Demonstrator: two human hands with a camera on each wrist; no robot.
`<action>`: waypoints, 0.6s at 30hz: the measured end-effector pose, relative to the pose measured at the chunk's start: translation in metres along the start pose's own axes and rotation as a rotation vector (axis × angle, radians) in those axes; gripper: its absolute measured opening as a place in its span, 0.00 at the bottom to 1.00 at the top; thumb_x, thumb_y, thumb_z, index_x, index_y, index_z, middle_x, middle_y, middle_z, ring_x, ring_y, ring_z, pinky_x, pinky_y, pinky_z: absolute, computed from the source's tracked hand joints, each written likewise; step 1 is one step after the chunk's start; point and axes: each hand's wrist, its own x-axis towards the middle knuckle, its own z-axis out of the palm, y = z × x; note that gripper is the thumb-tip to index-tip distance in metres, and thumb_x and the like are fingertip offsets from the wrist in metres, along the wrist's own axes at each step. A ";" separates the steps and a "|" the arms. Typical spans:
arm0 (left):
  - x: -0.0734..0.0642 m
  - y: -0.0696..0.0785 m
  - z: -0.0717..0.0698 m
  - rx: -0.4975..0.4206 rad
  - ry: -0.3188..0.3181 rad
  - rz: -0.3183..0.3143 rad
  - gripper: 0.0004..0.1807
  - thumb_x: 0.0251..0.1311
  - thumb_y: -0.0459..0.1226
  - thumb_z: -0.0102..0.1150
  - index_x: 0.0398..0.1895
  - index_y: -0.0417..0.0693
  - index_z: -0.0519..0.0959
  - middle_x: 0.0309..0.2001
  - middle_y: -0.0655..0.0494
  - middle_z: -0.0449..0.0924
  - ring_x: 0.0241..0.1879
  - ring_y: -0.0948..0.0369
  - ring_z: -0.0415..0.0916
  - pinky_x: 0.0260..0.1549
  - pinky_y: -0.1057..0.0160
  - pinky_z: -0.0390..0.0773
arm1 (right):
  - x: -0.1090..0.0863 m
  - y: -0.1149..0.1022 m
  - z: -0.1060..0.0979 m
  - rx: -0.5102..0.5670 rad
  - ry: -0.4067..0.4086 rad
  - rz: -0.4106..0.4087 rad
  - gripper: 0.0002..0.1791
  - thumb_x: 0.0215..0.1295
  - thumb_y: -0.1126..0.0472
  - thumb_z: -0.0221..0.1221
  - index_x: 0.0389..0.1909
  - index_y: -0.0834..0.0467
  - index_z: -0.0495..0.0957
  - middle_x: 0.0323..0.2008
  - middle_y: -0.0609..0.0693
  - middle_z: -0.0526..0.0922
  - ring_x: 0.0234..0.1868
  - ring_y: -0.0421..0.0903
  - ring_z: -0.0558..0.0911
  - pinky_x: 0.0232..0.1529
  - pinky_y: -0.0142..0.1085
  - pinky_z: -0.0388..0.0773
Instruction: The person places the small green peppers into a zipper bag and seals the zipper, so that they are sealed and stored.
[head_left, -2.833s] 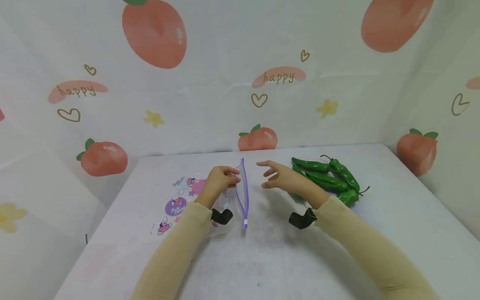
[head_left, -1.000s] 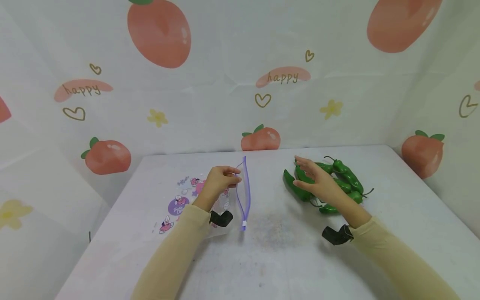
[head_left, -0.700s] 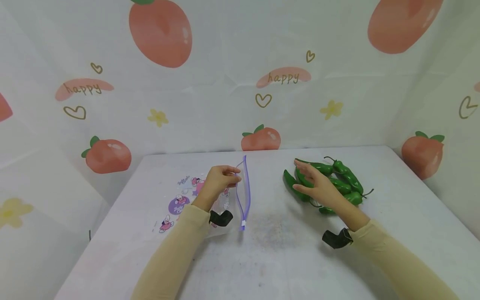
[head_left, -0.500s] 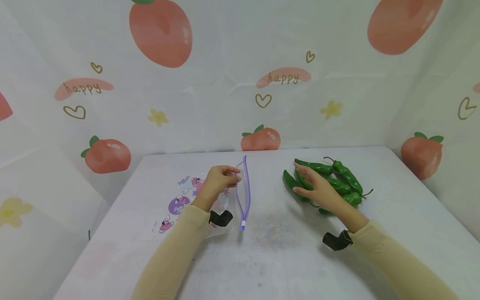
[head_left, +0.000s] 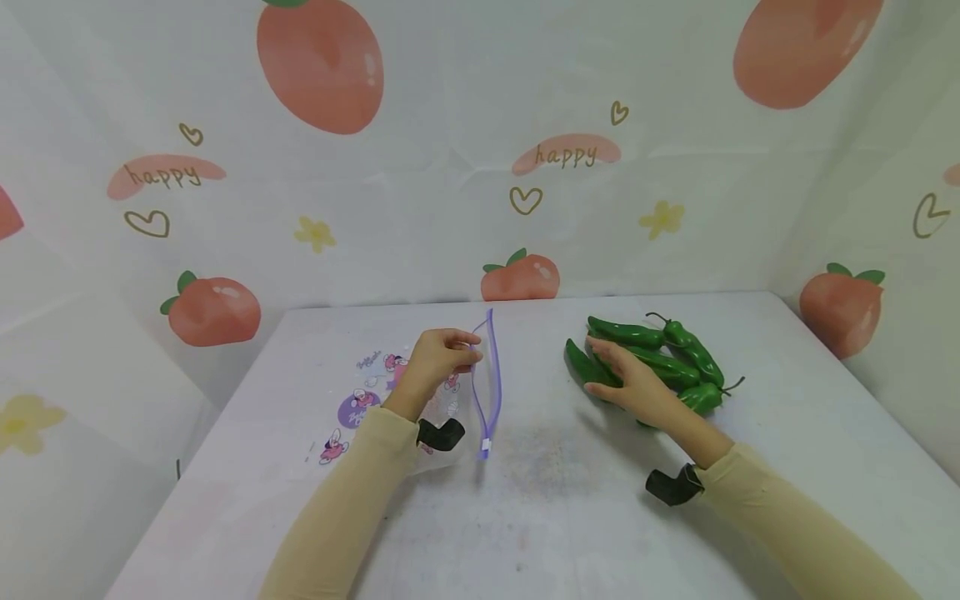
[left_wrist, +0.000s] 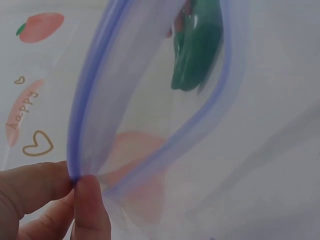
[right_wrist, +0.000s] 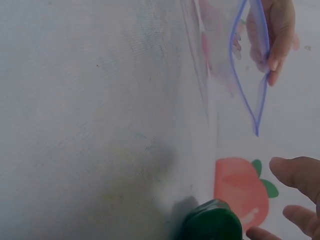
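Observation:
With thumb and fingers, my left hand (head_left: 442, 358) pinches the rim of a clear zip bag (head_left: 496, 375) whose mouth gapes toward the right. Purple edging (left_wrist: 90, 95) runs round that mouth, and a white slider (head_left: 486, 445) sits at its near end. The bag's body, printed with pink and purple cartoon figures, lies to the left, partly behind my arm. Over the left side of a pile of green chili peppers (head_left: 675, 369) is my right hand (head_left: 633, 387), thumb and fingers spread apart. In the right wrist view one pepper (right_wrist: 212, 224) shows below its fingertips.
The white tabletop (head_left: 540, 533) has a smudged grey patch in the middle. A white curtain (head_left: 420, 167) with peach prints stands behind it and at both sides. Black wrist bands (head_left: 441, 435) sit on both wrists.
My right hand has moved from beside the bag's mouth rightward to the peppers, then slightly lower over them. My left hand keeps its pinch on the bag in the same place.

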 end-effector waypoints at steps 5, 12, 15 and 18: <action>-0.001 0.001 0.001 -0.004 -0.003 -0.016 0.14 0.55 0.29 0.66 0.46 0.36 0.82 0.35 0.49 0.81 0.41 0.49 0.83 0.43 0.61 0.84 | 0.000 0.001 0.001 0.003 -0.020 -0.018 0.40 0.65 0.60 0.62 0.73 0.65 0.53 0.69 0.70 0.58 0.70 0.68 0.59 0.68 0.60 0.57; 0.000 0.002 0.001 -0.005 -0.004 -0.018 0.13 0.55 0.29 0.66 0.45 0.36 0.82 0.34 0.51 0.79 0.36 0.56 0.82 0.41 0.62 0.84 | 0.001 0.002 0.002 0.004 -0.042 -0.022 0.40 0.64 0.63 0.62 0.72 0.68 0.52 0.71 0.69 0.56 0.70 0.70 0.58 0.68 0.60 0.57; 0.000 0.002 0.000 -0.004 0.001 -0.006 0.14 0.55 0.28 0.66 0.45 0.35 0.82 0.32 0.52 0.79 0.32 0.62 0.80 0.40 0.62 0.84 | 0.002 0.004 0.003 -0.020 -0.045 -0.023 0.40 0.64 0.63 0.62 0.72 0.68 0.53 0.71 0.69 0.57 0.70 0.69 0.59 0.67 0.60 0.58; 0.001 0.002 0.000 -0.004 0.002 -0.006 0.14 0.54 0.28 0.66 0.46 0.34 0.82 0.31 0.53 0.79 0.30 0.64 0.79 0.40 0.63 0.84 | 0.004 0.007 0.005 -0.068 -0.050 -0.016 0.40 0.64 0.62 0.62 0.72 0.67 0.54 0.70 0.69 0.58 0.70 0.67 0.59 0.67 0.60 0.60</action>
